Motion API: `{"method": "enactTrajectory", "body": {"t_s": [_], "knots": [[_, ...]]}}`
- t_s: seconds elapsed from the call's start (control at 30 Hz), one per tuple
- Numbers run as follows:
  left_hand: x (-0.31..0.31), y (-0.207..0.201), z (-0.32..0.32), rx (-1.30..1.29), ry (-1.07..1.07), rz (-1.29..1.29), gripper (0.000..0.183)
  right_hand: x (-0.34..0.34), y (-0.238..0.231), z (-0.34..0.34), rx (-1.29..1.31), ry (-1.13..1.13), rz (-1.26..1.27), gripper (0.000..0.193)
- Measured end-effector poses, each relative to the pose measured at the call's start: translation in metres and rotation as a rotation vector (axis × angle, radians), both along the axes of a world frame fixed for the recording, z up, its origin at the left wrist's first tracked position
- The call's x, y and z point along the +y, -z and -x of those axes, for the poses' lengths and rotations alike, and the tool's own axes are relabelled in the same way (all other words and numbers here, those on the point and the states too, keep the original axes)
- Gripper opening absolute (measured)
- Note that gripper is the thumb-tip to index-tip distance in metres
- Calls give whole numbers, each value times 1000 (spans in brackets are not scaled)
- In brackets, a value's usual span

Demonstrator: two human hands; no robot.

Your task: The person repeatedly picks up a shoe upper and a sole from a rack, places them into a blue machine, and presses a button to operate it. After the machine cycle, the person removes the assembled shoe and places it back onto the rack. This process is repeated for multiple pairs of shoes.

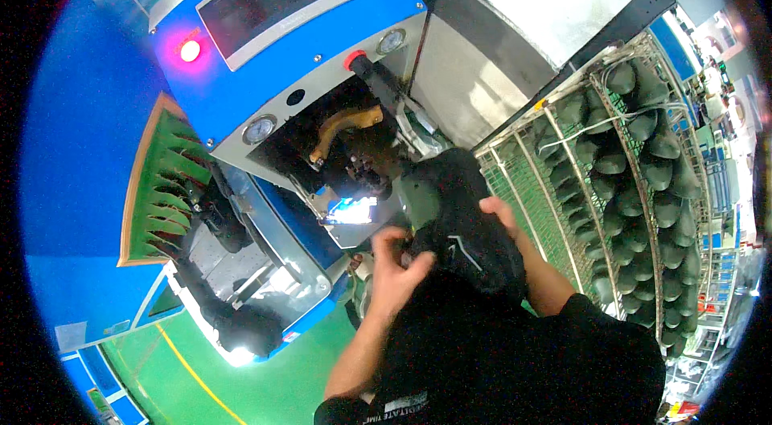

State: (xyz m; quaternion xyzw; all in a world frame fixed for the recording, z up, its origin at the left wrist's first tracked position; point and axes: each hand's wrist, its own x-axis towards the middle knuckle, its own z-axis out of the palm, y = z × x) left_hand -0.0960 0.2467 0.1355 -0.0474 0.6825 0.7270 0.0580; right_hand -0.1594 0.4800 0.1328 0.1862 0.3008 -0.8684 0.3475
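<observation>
Between my hands, in front of my torso, is a bulky black piece [490,256] with a thin white angled mark; its exact kind does not show. A smooth dark green part [420,201] shows at its machine side. My right hand [505,220] grips the black piece along its right edge, most fingers hidden. At its lower left, my left hand [396,268] curls with thumb and fingers around something small and dark that I cannot make out. Just ahead stands a blue machine [322,55], its opening holding a curved brown part [346,131] and a bright lit spot [351,210].
The machine carries a dark screen [273,3], a glowing red light [190,50] and gauges [259,130]. To the right, a wire rack [575,208] holds several rows of dark grey-green shoe lasts [631,208]. A wood-framed green panel [165,200] stands at left.
</observation>
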Motion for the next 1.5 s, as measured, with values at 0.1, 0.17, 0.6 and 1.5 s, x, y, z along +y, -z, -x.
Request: {"method": "enactTrajectory", "body": {"t_s": [0.1,0.17,0.6,1.5], "knots": [[0,-22,-2,-141,56,145,42,3,-5,0,-133,-59,27,60],[-16,0,-10,-145,111,83,35,-10,-17,10,-77,-4,-131,59],[-7,65,23,-627,-119,-857,21,-97,-61,107,842,-264,-1043,103],[-54,219,25,-544,176,-553,40,-175,-12,139,1392,-550,-1916,106]]}}
